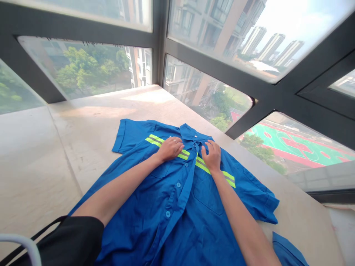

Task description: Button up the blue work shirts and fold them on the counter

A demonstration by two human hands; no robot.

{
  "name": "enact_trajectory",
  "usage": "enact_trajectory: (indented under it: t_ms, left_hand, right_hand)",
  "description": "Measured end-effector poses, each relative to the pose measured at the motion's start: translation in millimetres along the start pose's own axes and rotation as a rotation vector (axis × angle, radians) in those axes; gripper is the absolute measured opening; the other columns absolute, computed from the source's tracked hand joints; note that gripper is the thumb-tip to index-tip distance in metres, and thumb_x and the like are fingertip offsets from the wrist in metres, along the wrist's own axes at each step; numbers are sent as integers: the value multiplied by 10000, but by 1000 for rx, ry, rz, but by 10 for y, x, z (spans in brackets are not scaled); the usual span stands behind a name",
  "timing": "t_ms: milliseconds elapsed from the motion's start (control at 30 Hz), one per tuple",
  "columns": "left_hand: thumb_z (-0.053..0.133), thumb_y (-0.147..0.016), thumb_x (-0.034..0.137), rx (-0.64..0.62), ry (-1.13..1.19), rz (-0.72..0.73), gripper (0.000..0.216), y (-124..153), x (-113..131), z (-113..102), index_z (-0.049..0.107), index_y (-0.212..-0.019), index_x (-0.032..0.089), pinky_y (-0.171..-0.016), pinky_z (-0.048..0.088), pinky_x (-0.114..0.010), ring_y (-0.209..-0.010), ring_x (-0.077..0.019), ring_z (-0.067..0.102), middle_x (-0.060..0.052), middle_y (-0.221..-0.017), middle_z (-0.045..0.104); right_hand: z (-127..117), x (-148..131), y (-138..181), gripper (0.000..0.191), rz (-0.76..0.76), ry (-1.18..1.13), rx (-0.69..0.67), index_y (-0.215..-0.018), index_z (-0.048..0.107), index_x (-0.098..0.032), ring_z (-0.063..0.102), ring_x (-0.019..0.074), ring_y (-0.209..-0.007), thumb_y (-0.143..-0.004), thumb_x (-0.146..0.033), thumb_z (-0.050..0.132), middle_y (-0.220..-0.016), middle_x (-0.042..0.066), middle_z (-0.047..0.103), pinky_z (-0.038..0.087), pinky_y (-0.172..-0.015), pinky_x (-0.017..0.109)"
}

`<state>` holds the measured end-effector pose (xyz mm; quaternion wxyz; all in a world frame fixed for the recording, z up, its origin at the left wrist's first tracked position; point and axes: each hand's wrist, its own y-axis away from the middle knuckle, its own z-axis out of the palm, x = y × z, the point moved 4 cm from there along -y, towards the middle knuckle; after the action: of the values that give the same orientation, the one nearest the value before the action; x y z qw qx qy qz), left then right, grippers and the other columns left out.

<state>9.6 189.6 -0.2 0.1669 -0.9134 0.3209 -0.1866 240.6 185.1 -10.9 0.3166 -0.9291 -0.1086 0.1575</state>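
Observation:
A blue short-sleeved work shirt (172, 192) lies front side up, its collar pointing away from me. Yellow-green and grey reflective strips cross its chest, and blue buttons run down the front placket. My left hand (170, 149) rests palm down on the chest strip, left of the placket, with its fingers bent a little and a ring on one of them. On the other side, just below the collar, my right hand (212, 156) touches the cloth with its fingers apart and slightly curved. The fingertips of both hands are partly hidden. The placket is wrinkled near the collar.
The shirt is spread on a pale stone ledge (91, 118) in a window corner. Dark window frames (159, 48) rise behind it. Another piece of blue cloth (288, 249) lies at the lower right. A white curved tube (24, 240) shows at the lower left.

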Motion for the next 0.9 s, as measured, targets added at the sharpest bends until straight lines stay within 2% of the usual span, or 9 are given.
enact_trajectory:
  t_ms: [133, 267, 433, 567, 600, 667, 767, 833, 900]
  left_hand:
    - [324, -994, 338, -21, -50, 107, 444, 94, 109, -95, 690, -823, 155, -809, 459, -342, -865, -209, 590, -107, -868, 668]
    - [339, -998, 342, -143, -36, 111, 426, 225, 240, -154, 681, -822, 159, -794, 448, -330, -862, -209, 582, -98, -851, 652]
    - [304, -1011, 446, -202, 144, -168, 436, 549, 660, -422, 645, -1077, 182, -868, 458, -331, -981, -218, 605, -85, -1011, 672]
    - [487, -872, 650, -409, 150, -327, 592, 934, 1165, -586, 581, -1191, 160, -856, 489, -376, -1044, -294, 605, -140, -1119, 638]
    - [564, -827, 638, -444, 126, -361, 620, 1026, 1260, -625, 566, -1210, 150, -857, 492, -387, -1071, -313, 594, -158, -1160, 617]
    - [632, -821, 512, -470, 64, -434, 512, 1181, 1386, -719, 572, -1179, 151, -865, 492, -379, -1102, -313, 578, -163, -1188, 589]
    - [574, -868, 324, -447, 0, -492, 264, 1330, 1481, -885, 602, -1077, 166, -887, 476, -355, -1108, -279, 571, -145, -1168, 580]
    - [535, -891, 342, -450, 22, -484, 246, 1390, 1546, -965, 611, -1051, 171, -887, 473, -357, -1093, -274, 580, -141, -1149, 590]
    - [545, -884, 456, -490, 76, -468, 338, 1445, 1628, -985, 614, -1054, 172, -871, 479, -371, -1073, -290, 595, -138, -1114, 617]
  right_hand:
    - [-52, -59, 0, 273, -41, 6, 44, -1049, 662, -147, 551, 271, -1104, -932, -301, 469, -1130, 150, 644, 412, -991, 425]
    - [-29, -80, -14, 254, -36, 56, -50, -1008, 661, -140, 560, 258, -1013, -926, -244, 444, -1024, 133, 664, 412, -918, 378]
    - [27, -93, -28, 276, 25, 195, -210, -918, 673, -138, 553, 257, -907, -932, -209, 406, -921, 126, 664, 386, -836, 366]
    - [60, -136, -37, 304, 62, 254, -367, -1056, 646, -122, 530, 263, -1009, -944, -185, 371, -1067, 150, 631, 376, -869, 356]
    - [56, -149, -40, 312, 71, 262, -395, -1095, 635, -119, 525, 265, -1033, -945, -180, 367, -1102, 156, 618, 381, -874, 352]
    - [27, -183, -42, 317, 81, 269, -427, -1135, 622, -114, 529, 269, -1049, -944, -181, 378, -1131, 165, 603, 400, -865, 347]
    - [-52, -272, -12, 302, 75, 261, -469, -1123, 638, -107, 563, 280, -1018, -921, -180, 426, -1109, 180, 614, 431, -848, 356]
    - [-113, -368, 40, 325, 63, 241, -491, -1159, 632, -101, 576, 288, -1034, -893, -162, 457, -1136, 190, 617, 441, -876, 368]
    - [-160, -496, 109, 394, 49, 209, -496, -1250, 590, -101, 558, 290, -1118, -880, -152, 465, -1225, 193, 598, 431, -943, 372]
